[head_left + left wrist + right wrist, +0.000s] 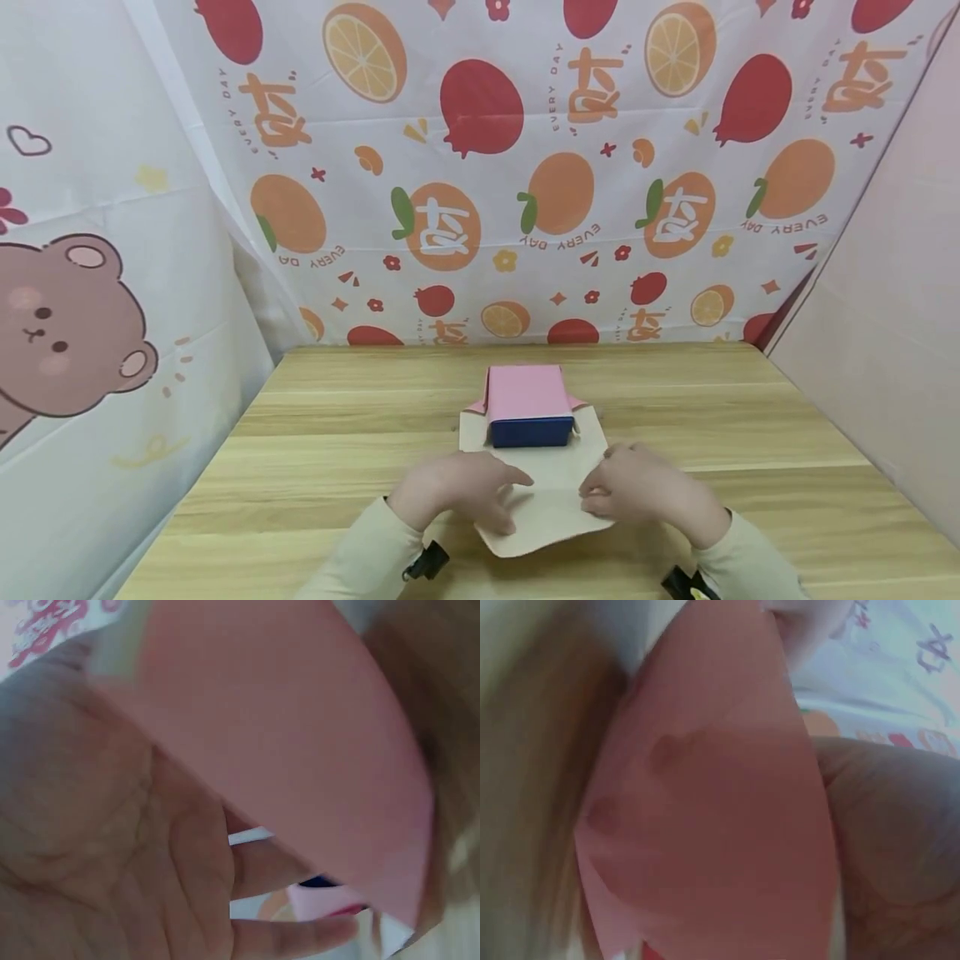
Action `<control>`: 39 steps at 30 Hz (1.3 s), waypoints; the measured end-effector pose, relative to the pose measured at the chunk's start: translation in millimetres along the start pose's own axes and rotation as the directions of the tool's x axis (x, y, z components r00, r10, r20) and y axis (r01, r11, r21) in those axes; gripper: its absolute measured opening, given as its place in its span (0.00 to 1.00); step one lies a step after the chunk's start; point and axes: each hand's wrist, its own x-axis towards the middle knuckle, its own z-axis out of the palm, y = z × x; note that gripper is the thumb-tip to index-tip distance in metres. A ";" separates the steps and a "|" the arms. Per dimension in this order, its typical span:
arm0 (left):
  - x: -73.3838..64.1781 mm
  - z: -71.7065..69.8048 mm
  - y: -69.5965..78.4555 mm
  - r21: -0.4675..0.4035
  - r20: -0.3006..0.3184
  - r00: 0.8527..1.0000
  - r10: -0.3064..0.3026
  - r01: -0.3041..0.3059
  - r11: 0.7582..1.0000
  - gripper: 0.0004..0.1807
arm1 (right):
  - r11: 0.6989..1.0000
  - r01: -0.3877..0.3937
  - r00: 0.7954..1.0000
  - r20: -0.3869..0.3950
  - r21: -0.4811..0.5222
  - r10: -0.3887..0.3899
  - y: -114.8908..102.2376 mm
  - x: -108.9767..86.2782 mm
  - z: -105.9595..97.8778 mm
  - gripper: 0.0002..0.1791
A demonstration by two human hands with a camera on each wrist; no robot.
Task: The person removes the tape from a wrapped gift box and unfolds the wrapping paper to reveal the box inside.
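A cardboard sheet (551,479), pale beige on the inner face and pink outside, spreads toward the person with its near end lifted. At its far end sits a box (528,392) with a pink top and dark blue front. My left hand (468,492) lies at the sheet's left edge, thumb and forefinger apart over the beige face; the left wrist view shows the pink underside (292,735) crossing the palm, with fingers fairly straight. My right hand (637,483) pinches the right edge with curled fingers. In the right wrist view the pink face (720,825) hides those fingertips.
All of this is on a wood-grain table (337,417). Behind it hangs a fruit-print cloth (480,275), with a bear-print curtain (75,333) at the left and a plain pale one (885,250) at the right.
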 end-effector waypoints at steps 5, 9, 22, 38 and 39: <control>9.1 17.4 6.2 0.087 -0.021 0.999 -0.043 0.045 0.995 0.34 | 0.995 -0.084 0.995 0.043 -0.048 0.086 -14.0 2.1 9.7 0.10; 14.2 27.9 10.3 0.117 -0.044 0.997 -0.056 0.060 0.991 0.37 | 0.995 -0.087 0.991 0.102 -0.047 0.091 -23.2 5.8 15.3 0.21; 16.8 33.2 15.5 0.226 -0.067 0.982 -0.176 0.187 0.956 0.47 | 0.979 -0.178 0.972 0.169 0.094 0.161 -18.9 13.2 27.2 0.44; 15.9 23.6 -19.8 0.201 -0.071 0.934 -0.350 0.357 0.912 0.62 | 0.971 -0.220 0.963 0.180 0.098 0.200 37.4 11.5 28.9 0.64; 15.8 23.2 -24.7 0.201 -0.074 0.935 -0.346 0.353 0.914 0.63 | 0.969 -0.218 0.964 0.181 0.118 0.195 41.1 11.1 29.9 0.64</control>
